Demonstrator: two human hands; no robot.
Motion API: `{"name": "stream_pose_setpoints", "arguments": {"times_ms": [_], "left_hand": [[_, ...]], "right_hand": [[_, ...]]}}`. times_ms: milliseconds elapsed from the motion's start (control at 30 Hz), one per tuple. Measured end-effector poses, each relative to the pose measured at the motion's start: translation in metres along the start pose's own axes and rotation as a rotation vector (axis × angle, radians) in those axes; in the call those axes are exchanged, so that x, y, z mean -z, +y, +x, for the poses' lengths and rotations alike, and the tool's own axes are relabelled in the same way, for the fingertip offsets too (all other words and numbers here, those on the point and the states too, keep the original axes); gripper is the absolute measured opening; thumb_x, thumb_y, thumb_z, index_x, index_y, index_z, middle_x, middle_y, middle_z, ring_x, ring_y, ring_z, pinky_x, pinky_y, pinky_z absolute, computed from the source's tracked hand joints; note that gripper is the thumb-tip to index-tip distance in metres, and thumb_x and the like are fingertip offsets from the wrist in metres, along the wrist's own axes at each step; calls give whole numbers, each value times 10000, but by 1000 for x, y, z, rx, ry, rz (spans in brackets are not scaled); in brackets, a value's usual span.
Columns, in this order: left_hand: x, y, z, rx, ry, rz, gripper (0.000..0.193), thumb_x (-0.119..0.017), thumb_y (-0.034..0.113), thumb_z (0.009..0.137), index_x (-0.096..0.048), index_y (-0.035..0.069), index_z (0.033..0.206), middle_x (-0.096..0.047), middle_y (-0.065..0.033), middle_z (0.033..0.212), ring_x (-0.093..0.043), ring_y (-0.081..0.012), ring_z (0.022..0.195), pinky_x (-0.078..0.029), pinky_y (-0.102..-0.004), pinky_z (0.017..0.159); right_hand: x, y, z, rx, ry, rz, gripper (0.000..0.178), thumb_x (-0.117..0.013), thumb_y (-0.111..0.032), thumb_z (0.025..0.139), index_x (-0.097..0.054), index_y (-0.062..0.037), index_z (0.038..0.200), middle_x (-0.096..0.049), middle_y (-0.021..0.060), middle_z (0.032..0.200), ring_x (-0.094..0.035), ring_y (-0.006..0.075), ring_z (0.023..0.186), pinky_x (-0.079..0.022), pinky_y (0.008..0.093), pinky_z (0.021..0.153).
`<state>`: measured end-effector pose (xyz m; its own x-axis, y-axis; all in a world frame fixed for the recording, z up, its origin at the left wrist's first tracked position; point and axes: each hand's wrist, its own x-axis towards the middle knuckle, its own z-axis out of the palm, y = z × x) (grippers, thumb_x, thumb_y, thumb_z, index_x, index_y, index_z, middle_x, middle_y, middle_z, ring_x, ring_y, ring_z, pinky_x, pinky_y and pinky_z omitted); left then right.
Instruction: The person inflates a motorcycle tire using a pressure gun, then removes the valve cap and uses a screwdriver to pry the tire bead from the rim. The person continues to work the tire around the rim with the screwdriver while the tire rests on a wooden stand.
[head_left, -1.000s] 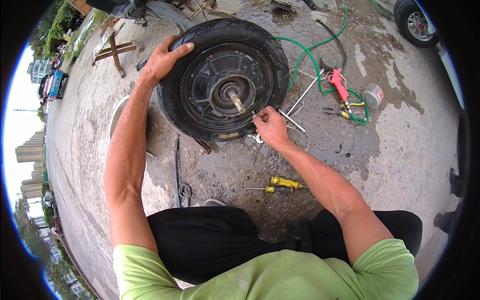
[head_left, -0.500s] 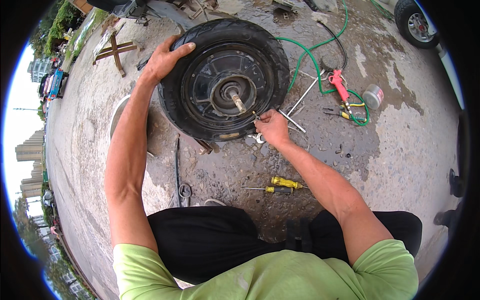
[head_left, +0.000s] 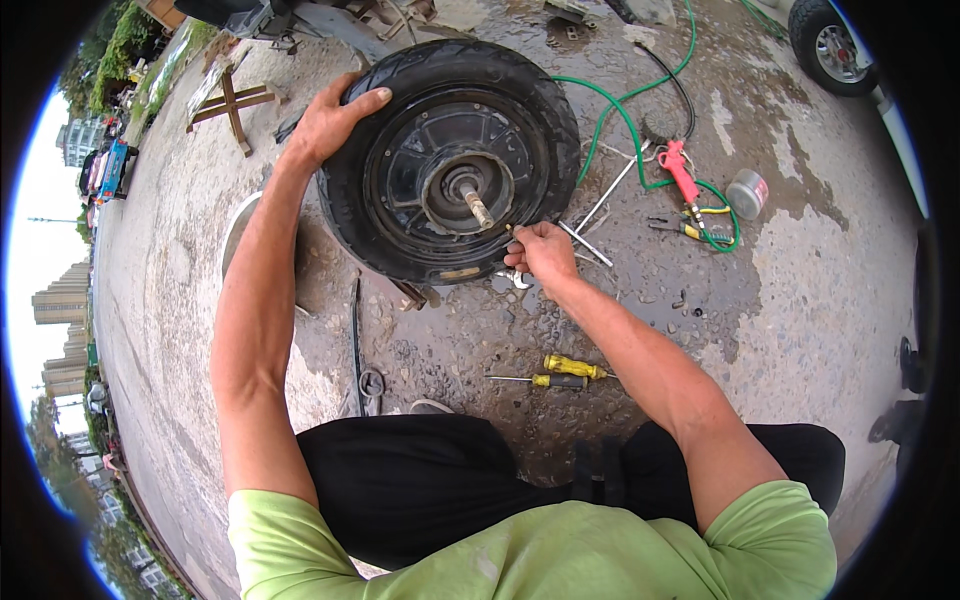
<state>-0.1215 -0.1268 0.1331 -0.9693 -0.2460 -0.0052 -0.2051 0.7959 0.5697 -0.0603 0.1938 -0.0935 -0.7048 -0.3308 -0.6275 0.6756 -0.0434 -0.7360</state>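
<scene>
Little has shifted: left hand (head_left: 330, 120) still grips the propped wheel (head_left: 450, 160) at 10 o'clock; right hand (head_left: 540, 252), closed on a small tool at 4 o'clock, could slip and tip it.

Black tyred hub wheel (head_left: 450, 160), tilted on wet concrete.

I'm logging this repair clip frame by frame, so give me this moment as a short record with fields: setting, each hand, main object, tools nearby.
setting: wet, patchy concrete ground outdoors
main object: black wheel with tyre and hub, standing tilted, axle pointing at the camera
left hand: left hand grips the tyre's upper left edge
right hand: right hand at the wheel's lower right rim, closed on a small item too small to tell
tools nearby: two yellow-handled screwdrivers near the knees; green hose; red air gun; small tin
</scene>
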Motion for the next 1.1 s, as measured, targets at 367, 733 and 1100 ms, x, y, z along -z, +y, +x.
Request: {"name": "stream_pose_setpoints", "arguments": {"times_ms": [367,733,1100], "left_hand": [[-1,6,-2,26,-6,-6,999,-780,663,856,-570,-29,1545,-704,-296,1372,-712,-373,1239,-535,-422,1092],[-3,-1,0,29,13,1,1023,-784,673,856,-555,-38,1556,-696,-303,1381,-711,-381,1245,-542,-429,1094],[-1,6,-5,35,-10,-34,993,-788,665,865,-570,-19,1550,-699,-296,1381,-711,-373,1243,-537,-423,1097]], "right_hand": [[9,14,13,366,104,-500,312,-853,-187,837,-729,27,1028,-781,136,857,-782,264,796,-612,402,758],[8,1,0,445,161,-767,231,-802,-177,847,-711,-9,977,-758,162,799,-772,343,790,-601,469,775],[3,5,-4,409,156,-612,244,-791,-206,910,-695,7,980,-754,109,785,-752,225,720,-587,395,692]]}}
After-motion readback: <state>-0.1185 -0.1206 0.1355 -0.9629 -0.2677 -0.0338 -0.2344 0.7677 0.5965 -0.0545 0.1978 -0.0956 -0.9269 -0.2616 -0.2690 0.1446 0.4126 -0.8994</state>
